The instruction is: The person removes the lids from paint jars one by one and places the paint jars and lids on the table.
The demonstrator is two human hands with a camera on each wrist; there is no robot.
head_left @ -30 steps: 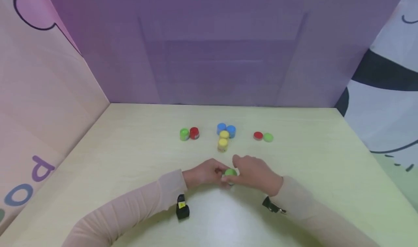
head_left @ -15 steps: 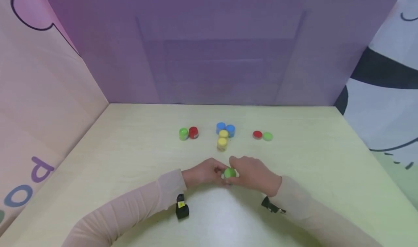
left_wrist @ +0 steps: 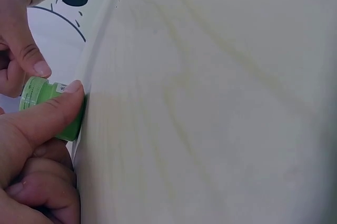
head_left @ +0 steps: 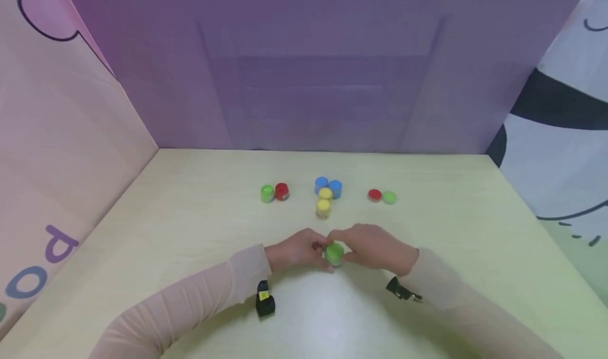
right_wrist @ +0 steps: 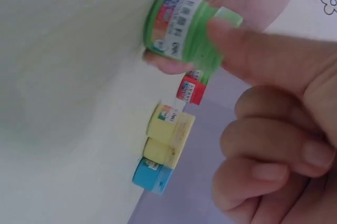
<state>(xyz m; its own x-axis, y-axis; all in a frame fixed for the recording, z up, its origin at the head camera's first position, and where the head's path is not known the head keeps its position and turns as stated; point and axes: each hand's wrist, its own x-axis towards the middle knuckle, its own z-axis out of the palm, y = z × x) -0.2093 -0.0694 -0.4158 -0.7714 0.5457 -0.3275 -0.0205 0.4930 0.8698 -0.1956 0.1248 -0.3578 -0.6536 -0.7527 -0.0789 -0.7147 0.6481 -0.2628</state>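
In the head view a small green paint jar (head_left: 334, 254) stands upright on the table between both hands. My left hand (head_left: 299, 251) grips its body from the left; in the left wrist view the thumb lies along the label side. My right hand (head_left: 375, 248) is at the jar's green lid (right_wrist: 213, 39), index finger on the far side and thumb on the near right side. Its other fingers are curled in the right wrist view, clear of the jar. A printed label (right_wrist: 181, 26) shows on the jar's body.
Beyond the hands stand two yellow jars (head_left: 324, 207), two blue jars (head_left: 335, 188), a green jar (head_left: 267, 194) and a red jar (head_left: 282, 191). A flat red lid (head_left: 374, 195) and a flat green lid (head_left: 389, 197) lie back right. A purple panel (head_left: 323, 84) rises behind the table.
My right hand has shifted its fingers around the jar's lid, the index reaching further left and the thumb drawing back right. My left hand keeps its hold with little movement.
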